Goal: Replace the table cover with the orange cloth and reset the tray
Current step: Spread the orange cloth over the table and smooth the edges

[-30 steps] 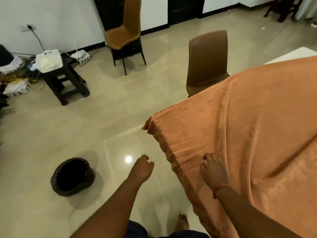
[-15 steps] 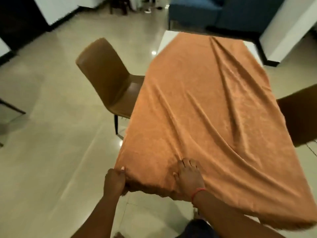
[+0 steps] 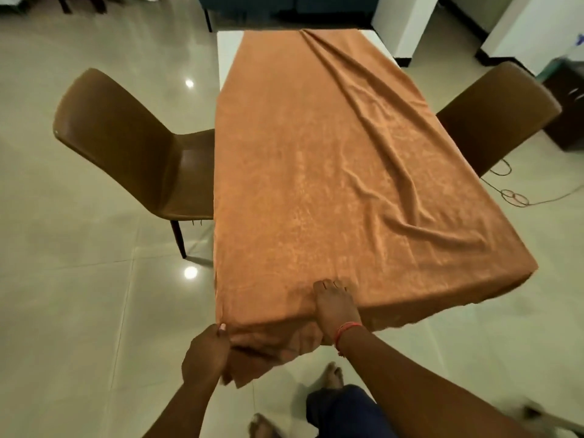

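**A:** What stands around the table?

**B:** A brown moulded chair with dark legs (image 3: 132, 153) sits on the left side, its seat tucked just under the hanging edge of the cover. A second brown chair (image 3: 496, 112) is pushed in on the right, only its back showing. Beyond that one a thin looped cable (image 3: 513, 197) trails over the glossy beige tiled floor (image 3: 79, 295), and a dark low cabinet (image 3: 568, 112) stands near the right edge of view. At the far end there is a dark blue sofa (image 3: 284, 7) just past the table, and a white pillar (image 3: 404, 23).

**A:** And the cover itself?

**B:** The orange terry-like cloth (image 3: 316, 169) lies lengthwise along the white rectangular table (image 3: 226, 52), whose bare top shows only at the far left corner and in a sliver at the far right. The left half is fairly smooth; long diagonal creases run from the far end down to the near right. It hangs over the near edge and both long sides.

**A:** The hands?

**B:** The left hand (image 3: 205, 355) is closed around the bunched near-left corner, below the table edge. The right hand (image 3: 335, 305), a red thread at its wrist, lies over the near edge with fingers spread flat on top, gripping nothing I can see.

**A:** Any writing?

**B:** None readable.
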The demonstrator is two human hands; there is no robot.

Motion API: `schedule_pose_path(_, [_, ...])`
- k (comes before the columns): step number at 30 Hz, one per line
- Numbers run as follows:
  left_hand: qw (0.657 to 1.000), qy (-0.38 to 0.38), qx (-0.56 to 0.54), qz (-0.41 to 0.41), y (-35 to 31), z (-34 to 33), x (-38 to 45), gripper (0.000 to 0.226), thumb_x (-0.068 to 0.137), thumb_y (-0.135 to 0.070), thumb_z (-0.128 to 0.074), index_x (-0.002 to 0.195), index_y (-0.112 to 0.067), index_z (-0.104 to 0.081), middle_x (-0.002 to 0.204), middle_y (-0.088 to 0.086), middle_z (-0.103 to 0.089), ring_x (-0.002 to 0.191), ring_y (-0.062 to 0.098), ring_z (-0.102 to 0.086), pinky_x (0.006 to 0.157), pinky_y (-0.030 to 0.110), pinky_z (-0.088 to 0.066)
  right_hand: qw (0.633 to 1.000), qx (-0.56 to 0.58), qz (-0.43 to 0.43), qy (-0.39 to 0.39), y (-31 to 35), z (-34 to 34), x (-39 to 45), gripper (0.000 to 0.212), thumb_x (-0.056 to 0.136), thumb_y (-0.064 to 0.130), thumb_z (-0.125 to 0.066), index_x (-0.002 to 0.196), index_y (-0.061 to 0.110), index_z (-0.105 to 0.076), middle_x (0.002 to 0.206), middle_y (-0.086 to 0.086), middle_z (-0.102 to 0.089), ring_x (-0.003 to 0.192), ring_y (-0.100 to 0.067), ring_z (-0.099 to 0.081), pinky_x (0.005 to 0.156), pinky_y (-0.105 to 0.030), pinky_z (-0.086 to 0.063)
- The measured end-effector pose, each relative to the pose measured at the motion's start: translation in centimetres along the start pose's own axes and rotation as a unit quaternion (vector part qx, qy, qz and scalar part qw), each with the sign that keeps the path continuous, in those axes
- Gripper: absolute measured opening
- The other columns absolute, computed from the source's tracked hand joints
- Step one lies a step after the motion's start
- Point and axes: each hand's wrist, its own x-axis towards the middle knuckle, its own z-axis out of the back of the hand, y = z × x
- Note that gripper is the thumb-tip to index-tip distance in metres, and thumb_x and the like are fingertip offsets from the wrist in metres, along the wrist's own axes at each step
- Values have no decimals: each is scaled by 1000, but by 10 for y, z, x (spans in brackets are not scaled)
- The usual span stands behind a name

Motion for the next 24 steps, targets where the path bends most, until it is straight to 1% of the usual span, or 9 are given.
schedule_pose_path(5, [1000, 0, 10, 0, 24, 7, -4, 43, 103, -46, -32, 110, -19, -65, 108, 12, -68, 93, 32, -61, 79, 37, -44, 999, -5, 12, -31, 19, -17, -16, 37, 95, 18, -39, 130, 13, -49, 133, -11, -54, 124, -31, -47, 104, -45, -39])
schedule_pose_path(9, [1000, 20, 16, 15, 43, 13, -1, 45, 103, -46, -31, 114, -17, -65, 110, 13, -67, 96, 33, -62, 84, 40, -46, 999, -13, 50, -9, 32, -15, -20, 38, 95, 17, -42, 132, 12, -47, 136, -12, -52, 125, -31, -46, 107, -45, -37])
schedule_pose_path(12, [998, 43, 18, 30, 54, 15, 7, 40, 102, -42, -35, 110, -16, -65, 109, 13, -67, 94, 33, -62, 85, 39, -48, 998, 3, 65, 0, 35, -13, -22, 37, 93, 16, -46, 130, 13, -49, 133, -11, -53, 122, -30, -48, 105, -44, -39])
schedule_pose_path(15, [997, 63, 14, 33, 59, 15, 13, 24, 97, -25, -45, 98, -11, -64, 104, 16, -66, 89, 33, -58, 82, 38, -47, 996, 12, 89, 2, 32, -9, -27, 33, 92, 20, -52, 124, 12, -52, 127, -11, -54, 117, -30, -49, 99, -44, -43])
schedule_pose_path(16, [998, 52, 8, 37, 59, 14, 14, 20, 95, -20, -48, 99, -8, -64, 104, 18, -65, 91, 36, -58, 81, 37, -45, 995, 24, 95, 2, 29, -9, -29, 32, 92, 22, -53, 122, 12, -53, 124, -11, -54, 116, -30, -49, 97, -45, -44])
schedule_pose_path(18, [1000, -1, -3, 31, 52, 12, 13, 27, 95, -19, -52, 113, -2, -62, 114, 26, -62, 103, 43, -58, 86, 42, -45, 994, 60, 86, -2, 16, -11, -37, 29, 90, 22, -53, 117, 12, -54, 119, -11, -55, 112, -30, -49, 95, -45, -45])
schedule_pose_path(20, [998, -59, 11, -16, 37, 10, 6, 33, 94, -19, -56, 120, 0, -60, 119, 29, -58, 109, 48, -55, 91, 49, -45, 995, 85, 56, -19, -2, -17, -48, 24, 91, 19, -50, 114, 13, -56, 117, -9, -56, 110, -30, -51, 94, -45, -46])
schedule_pose_path(22, [987, -103, 54, -111, 16, 8, 0, 30, 91, -15, -60, 117, 0, -61, 116, 27, -57, 107, 47, -51, 86, 52, -46, 994, 107, 13, -29, -26, -23, -60, 27, 92, 16, -48, 117, 14, -56, 121, -8, -57, 112, -28, -51, 97, -43, -45])
schedule_pose_path(24, [965, -133, 104, -199, -10, 6, -6, 26, 87, -12, -63, 110, -1, -62, 112, 25, -56, 103, 46, -50, 80, 53, -48, 992, 118, -24, -32, -54, -26, -71, 30, 92, 17, -50, 122, 16, -56, 126, -7, -57, 115, -27, -51, 100, -40, -44])
